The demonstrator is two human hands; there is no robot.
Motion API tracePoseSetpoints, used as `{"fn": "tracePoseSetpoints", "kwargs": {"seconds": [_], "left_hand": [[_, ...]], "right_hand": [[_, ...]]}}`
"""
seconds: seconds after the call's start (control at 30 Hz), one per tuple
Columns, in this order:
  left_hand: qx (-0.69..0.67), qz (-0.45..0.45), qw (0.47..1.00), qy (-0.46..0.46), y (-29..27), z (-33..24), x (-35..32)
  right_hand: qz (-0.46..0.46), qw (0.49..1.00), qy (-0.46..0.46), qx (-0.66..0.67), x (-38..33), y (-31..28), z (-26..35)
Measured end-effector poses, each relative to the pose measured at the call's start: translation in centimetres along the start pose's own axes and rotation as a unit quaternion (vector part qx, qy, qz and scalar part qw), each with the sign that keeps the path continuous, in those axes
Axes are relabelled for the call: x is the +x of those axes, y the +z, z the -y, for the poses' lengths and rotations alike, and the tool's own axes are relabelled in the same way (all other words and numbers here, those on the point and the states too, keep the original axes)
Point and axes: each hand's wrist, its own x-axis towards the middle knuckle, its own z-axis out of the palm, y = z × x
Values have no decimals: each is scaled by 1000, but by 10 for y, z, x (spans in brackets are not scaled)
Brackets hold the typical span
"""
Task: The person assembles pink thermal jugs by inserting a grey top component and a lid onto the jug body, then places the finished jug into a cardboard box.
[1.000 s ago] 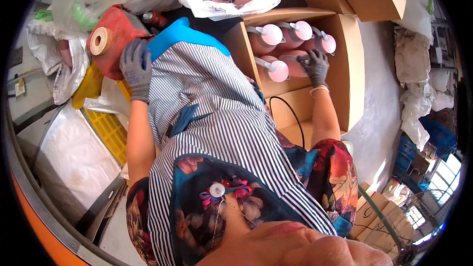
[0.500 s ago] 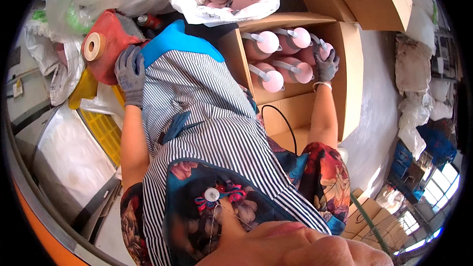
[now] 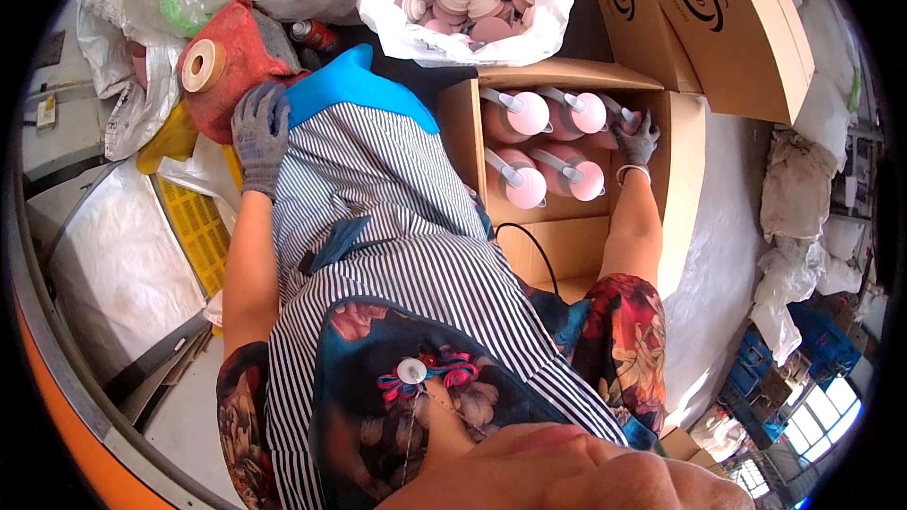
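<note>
Inside the open cardboard box (image 3: 682,146), the right hand (image 3: 635,140), in a grey work glove, closes its fingers around a pink pump bottle (image 3: 614,118) at the far right of the upper row. Whether the grip is complete cannot be told, since the glove hides most of the bottle. To the left of that hand lie four more pink pump bottles (image 3: 543,146) on their sides in two rows, round ends and white pump heads facing the viewer.

The left hand (image 3: 259,134), also gloved in grey, rests with fingers loosely spread on a red sack (image 3: 236,57). A tan tape roll (image 3: 202,66) sits on the sack just beside that hand.

Beyond both hands, a white plastic bag (image 3: 472,9) holds pink and beige round caps. To the right of it stands a closed brown carton (image 3: 718,19) bearing dark oval marks.
</note>
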Motion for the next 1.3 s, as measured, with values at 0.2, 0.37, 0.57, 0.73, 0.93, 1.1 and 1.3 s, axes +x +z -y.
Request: {"fn": "tracePoseSetpoints", "kwargs": {"seconds": [0.2, 0.37, 0.57, 0.73, 0.93, 1.1, 1.3], "left_hand": [[-7, -11, 1000, -7, 3, 3, 1], [-16, -21, 999, -27, 3, -5, 3], [-64, -45, 996, -43, 3, -15, 6], [-51, -98, 991, -78, -12, -20, -2], [-39, -92, 994, -50, -18, -27, 3], [-70, -106, 983, -132, -14, -27, 6], [-151, -108, 972, -144, -19, -25, 2]], "right_hand": [[-36, 995, 19, -88, -9, -21, 48], [-233, 911, -254, 227, -59, -65, 127], [-21, 786, -502, 361, -197, -69, 305], [84, 636, -687, 341, -281, -111, 419], [-11, 579, -718, 387, -315, -106, 517], [-73, 640, -663, 382, -322, -68, 539], [-37, 645, -670, 366, -317, -65, 535]]}}
